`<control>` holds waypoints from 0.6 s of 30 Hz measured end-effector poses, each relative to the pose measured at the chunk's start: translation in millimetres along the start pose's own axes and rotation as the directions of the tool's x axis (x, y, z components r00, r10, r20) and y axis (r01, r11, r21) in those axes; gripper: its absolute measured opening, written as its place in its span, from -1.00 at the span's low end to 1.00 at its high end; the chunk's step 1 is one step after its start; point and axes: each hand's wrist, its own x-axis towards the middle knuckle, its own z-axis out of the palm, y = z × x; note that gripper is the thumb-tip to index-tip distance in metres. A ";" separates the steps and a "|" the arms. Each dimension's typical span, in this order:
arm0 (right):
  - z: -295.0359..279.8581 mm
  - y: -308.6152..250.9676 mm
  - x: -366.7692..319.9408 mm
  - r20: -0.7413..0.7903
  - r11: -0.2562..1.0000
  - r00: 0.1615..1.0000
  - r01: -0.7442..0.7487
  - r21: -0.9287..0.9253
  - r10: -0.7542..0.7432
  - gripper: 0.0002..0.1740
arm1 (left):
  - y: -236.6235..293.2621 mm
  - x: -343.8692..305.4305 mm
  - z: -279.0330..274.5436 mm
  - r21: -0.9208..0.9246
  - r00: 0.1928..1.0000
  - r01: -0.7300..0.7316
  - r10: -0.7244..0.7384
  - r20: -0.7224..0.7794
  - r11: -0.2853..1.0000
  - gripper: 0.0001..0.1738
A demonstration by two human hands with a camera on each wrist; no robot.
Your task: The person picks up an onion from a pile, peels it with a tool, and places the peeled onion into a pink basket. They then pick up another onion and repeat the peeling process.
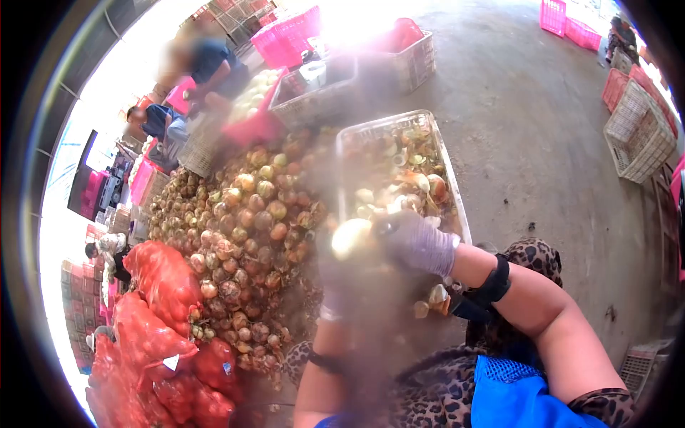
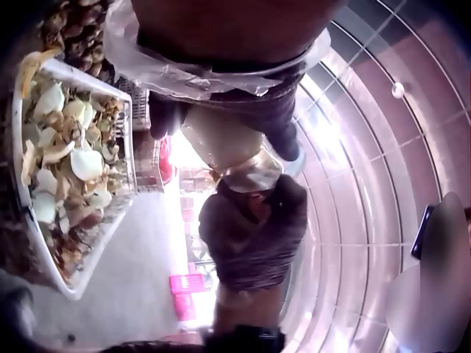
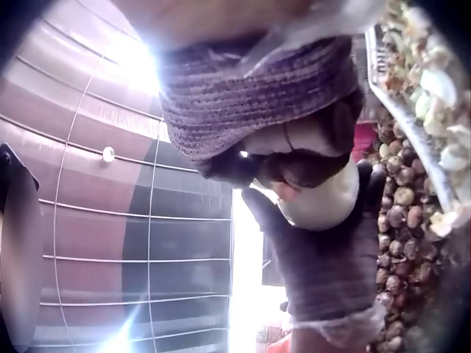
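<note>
A pale, peeled-looking onion [image 1: 352,239] is held between two gloved hands over the front of a crate. My left hand [image 2: 243,110] grips it from one side, its fingers spread round the onion's body [image 3: 324,204]; in the head view this hand is blurred. My right hand [image 1: 421,242] has curled fingers close against the onion. In the left wrist view, the right hand's fingertips pinch at a shiny flap of onion skin [image 2: 254,176] on its end. A small reddish bit [image 3: 287,193] shows at those fingers; I cannot tell what it is.
A white crate [image 1: 451,160] of peels and onion pieces stands just ahead. Left of it spreads a large heap of unpeeled onions [image 1: 250,214], with red mesh sacks [image 1: 160,285] nearer me. Pink crates [image 1: 285,36] and a person [image 1: 210,68] are at the back left.
</note>
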 end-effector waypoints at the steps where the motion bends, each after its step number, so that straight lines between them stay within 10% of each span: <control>1: 0.5 -2.6 -0.7 0.021 0.999 0.998 0.051 -0.019 -0.051 -0.74 | 3.4 -2.5 1.3 0.066 1.000 0.009 -0.008 -0.006 0.998 0.06; 5: 67.0 77.1 -38.7 0.153 0.711 0.860 -0.492 0.502 0.487 -0.86 | 5.8 -11.4 -2.8 -0.182 0.995 0.014 0.005 0.104 0.983 -0.02; 7: 35.3 68.1 -21.8 0.317 0.616 0.712 -0.701 0.359 0.626 -0.79 | 25.4 -21.8 9.6 -0.213 0.992 0.071 -0.047 0.115 0.974 -0.05; 10: 46.2 71.8 -24.5 0.259 0.724 0.716 -0.685 0.081 0.649 -0.65 | 44.8 -28.6 19.3 -0.249 0.989 0.078 -0.043 0.141 0.965 -0.08; 13: 3.3 23.3 4.6 0.198 0.570 0.675 -0.718 0.400 0.711 -0.52 | 42.6 -25.5 3.4 -0.403 0.986 0.101 -0.036 0.166 0.909 -0.09; 15: -31.2 -8.8 22.4 0.431 0.105 0.551 -0.693 0.713 0.715 -0.52 | 38.5 -20.9 -6.1 -0.383 0.986 0.076 -0.011 0.169 0.921 -0.08; 18: -13.5 -16.7 11.7 0.159 0.610 0.855 -0.470 0.637 0.493 -0.71 | 18.8 -8.2 -23.0 -0.282 0.966 -0.022 0.093 0.239 0.959 -0.06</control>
